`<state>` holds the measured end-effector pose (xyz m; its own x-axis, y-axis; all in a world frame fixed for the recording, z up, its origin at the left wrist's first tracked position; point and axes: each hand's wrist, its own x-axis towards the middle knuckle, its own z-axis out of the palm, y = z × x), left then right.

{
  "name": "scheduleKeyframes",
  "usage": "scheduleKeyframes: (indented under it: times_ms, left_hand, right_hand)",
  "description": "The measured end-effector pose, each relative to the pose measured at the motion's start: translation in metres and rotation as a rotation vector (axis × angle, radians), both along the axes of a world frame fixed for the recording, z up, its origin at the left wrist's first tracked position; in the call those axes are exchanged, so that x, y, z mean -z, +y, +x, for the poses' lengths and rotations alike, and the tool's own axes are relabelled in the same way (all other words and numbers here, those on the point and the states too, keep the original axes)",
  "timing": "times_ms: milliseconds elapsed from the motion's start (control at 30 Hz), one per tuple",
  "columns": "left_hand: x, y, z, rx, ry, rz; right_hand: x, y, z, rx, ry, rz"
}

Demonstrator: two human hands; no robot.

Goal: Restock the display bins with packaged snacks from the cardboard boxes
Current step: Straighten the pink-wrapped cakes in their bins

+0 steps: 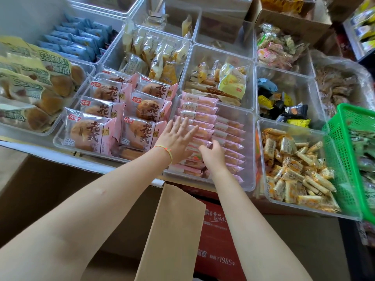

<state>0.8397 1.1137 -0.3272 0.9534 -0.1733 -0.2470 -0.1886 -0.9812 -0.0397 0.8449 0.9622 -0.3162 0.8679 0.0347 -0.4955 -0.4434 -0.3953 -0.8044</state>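
Pink cake packets (199, 118) lie crosswise in the clear bin (250, 151), left hand (176, 138) flat and open on them, right hand (213, 154) nearer, its grip loosely curled over one packet's edge.

Setting: snack shop, bulk display counter | Evidence: grid of clear plastic bins (252, 151) holding wrapped pastries | green basket (343, 159) right of bins | open cardboard boxes (174, 230) below bins | stocked shelf (363, 27) far right of bins
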Motion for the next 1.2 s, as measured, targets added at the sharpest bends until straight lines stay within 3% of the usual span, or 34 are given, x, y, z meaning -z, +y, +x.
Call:
scheduleKeyframes:
  times_ms: [267, 433, 533, 633, 700, 800, 900, 1000, 1200]
  left_hand:
    - [0.003, 0.004, 0.001, 0.021, 0.019, 0.024]
    - [0.002, 0.002, 0.007, 0.024, -0.017, -0.002]
    - [0.003, -0.002, 0.013, -0.005, -0.012, -0.005]
    - [0.006, 0.000, 0.017, -0.034, 0.005, 0.018]
    - [0.007, 0.002, 0.018, -0.030, 0.007, 0.034]
    - [0.003, 0.003, 0.022, -0.012, -0.013, 0.056]
    - [0.000, -0.001, 0.027, 0.004, -0.029, 0.052]
    - [0.004, -0.004, 0.031, 0.003, -0.015, 0.038]
    - [0.012, -0.005, 0.034, 0.005, -0.018, 0.013]
  right_hand:
    - [-0.002, -0.011, 0.004, -0.128, 0.014, -0.086]
    - [-0.008, -0.019, 0.014, -0.010, -0.190, -0.201]
    - [-0.001, -0.006, 0.016, -0.201, -0.466, -0.324]
    - [0.011, 0.002, 0.019, -0.388, -0.471, -0.452]
    - [0.014, 0.003, 0.023, -0.344, -0.440, -0.405]
    - [0.003, 0.002, 0.034, -0.042, -0.394, -0.141]
    - [-0.004, 0.005, 0.053, 0.170, -0.104, 0.109]
    - [0.002, 0.012, 0.062, 0.138, 0.007, 0.198]
    - [0.007, 0.013, 0.061, 0.124, 0.036, 0.235]
